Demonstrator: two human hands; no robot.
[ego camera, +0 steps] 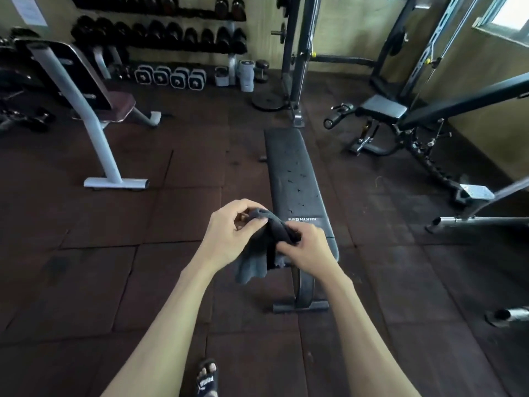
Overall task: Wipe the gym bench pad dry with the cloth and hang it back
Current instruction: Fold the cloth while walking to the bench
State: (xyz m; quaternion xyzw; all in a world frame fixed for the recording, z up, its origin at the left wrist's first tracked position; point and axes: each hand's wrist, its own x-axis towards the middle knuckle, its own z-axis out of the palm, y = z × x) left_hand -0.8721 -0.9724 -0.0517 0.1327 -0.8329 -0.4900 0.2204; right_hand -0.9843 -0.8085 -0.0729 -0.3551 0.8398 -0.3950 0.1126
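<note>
- Your left hand (226,233) and right hand (306,250) both grip the dark grey cloth (259,253), fingers curled into its bunched top, held in the air just short of the near end of the bench pad (294,179).
- The cloth's loose lower part hangs down between your wrists, and its folds hide your right fingertips.
- The bench pad runs straight away from you, long and narrow; your right hand and the cloth cover its near left corner.
- White lettering across the pad's near end reads upside down to you as "MIKINGEE" or close to it; the last letters are hard to make out.
- Small dark flecks dot the pad's middle and far half; you cannot tell whether they are drops or marks.
- The bench foot (300,306) rests on the dark tiled floor (114,267) below your right forearm.
- At the bottom edge, your foot wears a dark slide sandal (207,378) with white writing on its strap that looks like "puma", partly cut off.
- Along the far wall a dumbbell rack (160,30) is blurred; its weight markings cannot be read.
- A paper notice (30,8) in the top left corner is cropped and its print is illegible.
- An adjustable bench (400,113) to the right runs out of view at the edge.
</note>
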